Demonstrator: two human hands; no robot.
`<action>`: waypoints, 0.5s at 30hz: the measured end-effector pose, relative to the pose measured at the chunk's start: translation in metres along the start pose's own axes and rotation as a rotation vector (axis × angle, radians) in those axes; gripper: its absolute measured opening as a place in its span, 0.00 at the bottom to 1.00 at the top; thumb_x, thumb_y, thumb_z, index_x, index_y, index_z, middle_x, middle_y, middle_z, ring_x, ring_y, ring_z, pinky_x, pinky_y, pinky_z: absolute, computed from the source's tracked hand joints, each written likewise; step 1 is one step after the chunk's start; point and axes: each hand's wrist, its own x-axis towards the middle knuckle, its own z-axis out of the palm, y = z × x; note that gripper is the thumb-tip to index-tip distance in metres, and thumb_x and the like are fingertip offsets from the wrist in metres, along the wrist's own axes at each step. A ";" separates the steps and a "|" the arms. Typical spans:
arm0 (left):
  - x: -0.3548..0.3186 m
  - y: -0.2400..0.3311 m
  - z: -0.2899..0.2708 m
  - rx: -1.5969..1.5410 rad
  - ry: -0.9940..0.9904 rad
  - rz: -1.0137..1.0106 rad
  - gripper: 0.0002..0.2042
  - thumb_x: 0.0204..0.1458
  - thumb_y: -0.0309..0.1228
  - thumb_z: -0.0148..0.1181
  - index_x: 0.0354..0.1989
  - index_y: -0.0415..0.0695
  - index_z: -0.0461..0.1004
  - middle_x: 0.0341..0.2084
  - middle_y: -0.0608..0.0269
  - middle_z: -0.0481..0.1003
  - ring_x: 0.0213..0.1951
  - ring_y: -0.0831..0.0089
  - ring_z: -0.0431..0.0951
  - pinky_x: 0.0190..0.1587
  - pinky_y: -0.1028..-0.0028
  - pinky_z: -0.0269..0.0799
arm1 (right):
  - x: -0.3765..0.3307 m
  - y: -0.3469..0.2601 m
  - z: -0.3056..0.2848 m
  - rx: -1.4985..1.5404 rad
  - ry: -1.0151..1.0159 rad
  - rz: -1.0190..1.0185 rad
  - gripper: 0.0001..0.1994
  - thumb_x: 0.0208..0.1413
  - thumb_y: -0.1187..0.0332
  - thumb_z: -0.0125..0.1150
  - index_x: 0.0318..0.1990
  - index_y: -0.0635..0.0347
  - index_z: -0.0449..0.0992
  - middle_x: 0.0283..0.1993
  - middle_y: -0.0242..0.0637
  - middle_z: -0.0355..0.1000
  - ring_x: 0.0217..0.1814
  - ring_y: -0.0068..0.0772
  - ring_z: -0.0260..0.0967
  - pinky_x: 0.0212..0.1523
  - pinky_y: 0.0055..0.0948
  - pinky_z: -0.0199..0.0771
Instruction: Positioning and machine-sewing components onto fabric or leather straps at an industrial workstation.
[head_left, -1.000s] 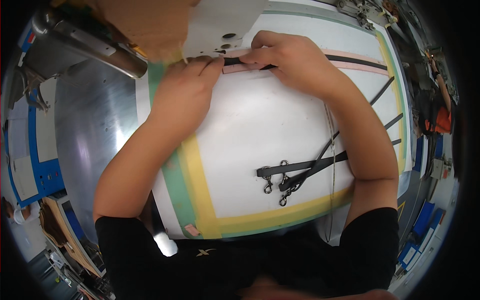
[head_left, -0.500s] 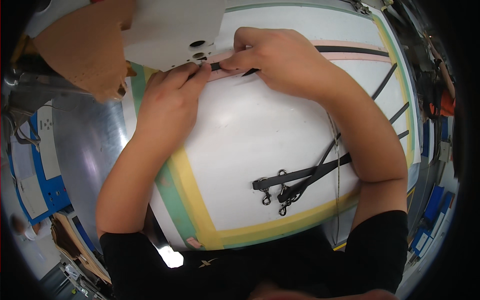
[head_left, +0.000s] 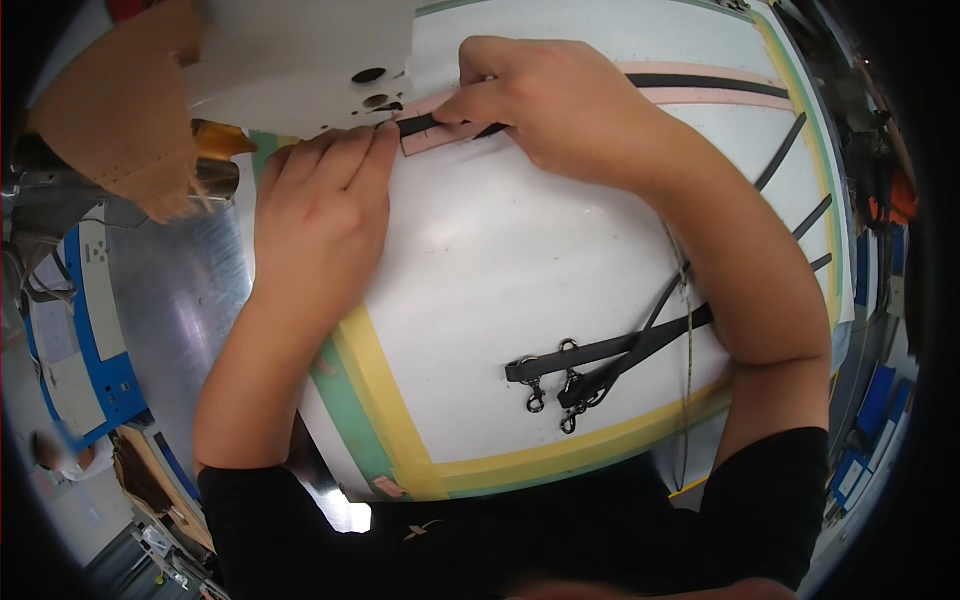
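A narrow black strap [head_left: 416,126] lies along a pink strip [head_left: 428,143] at the far side of the white work surface. My left hand [head_left: 325,205] is beside the sewing machine head, its fingers close together and bearing on the strap's left part; the fingertips are partly hidden. Bent over the same strap farther right is my right hand [head_left: 555,110], thumb and forefinger pinching it. A dark piece [head_left: 490,130] pokes out from under that hand; what it is, I cannot tell. The strap continues rightward along the pink strip beyond my right hand.
The white machine head [head_left: 300,70] stands at the far left, with a brown sheet [head_left: 125,110] hanging beside it. Black straps with metal snap hooks [head_left: 535,397] lie near the front right. A thin cord [head_left: 689,380] hangs by my right arm. Yellow tape [head_left: 400,425] borders the surface.
My left hand has shifted slightly left, and more of the strap and pink strip shows between my hands. Less of the dark piece sticks out under my right hand. The view has moved slightly.
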 end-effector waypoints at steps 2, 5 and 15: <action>0.001 0.001 -0.001 -0.004 0.011 0.014 0.21 0.50 0.24 0.63 0.56 0.42 0.81 0.45 0.63 0.80 0.49 0.63 0.80 0.53 0.61 0.74 | 0.001 0.000 0.000 0.024 0.004 -0.002 0.16 0.52 0.82 0.61 0.42 0.49 0.87 0.41 0.32 0.75 0.45 0.41 0.79 0.41 0.40 0.78; 0.001 -0.003 0.003 -0.023 0.027 0.040 0.21 0.50 0.23 0.63 0.56 0.41 0.81 0.45 0.63 0.80 0.49 0.62 0.80 0.53 0.61 0.74 | 0.003 -0.001 0.000 0.014 0.020 -0.012 0.16 0.52 0.82 0.61 0.42 0.49 0.87 0.41 0.32 0.75 0.45 0.41 0.79 0.41 0.39 0.78; 0.005 0.004 -0.004 0.035 -0.025 0.052 0.21 0.50 0.23 0.62 0.55 0.41 0.81 0.45 0.63 0.80 0.47 0.63 0.80 0.51 0.61 0.74 | -0.002 0.003 0.008 0.063 0.107 -0.038 0.16 0.47 0.83 0.62 0.41 0.55 0.86 0.38 0.34 0.75 0.41 0.41 0.80 0.38 0.41 0.78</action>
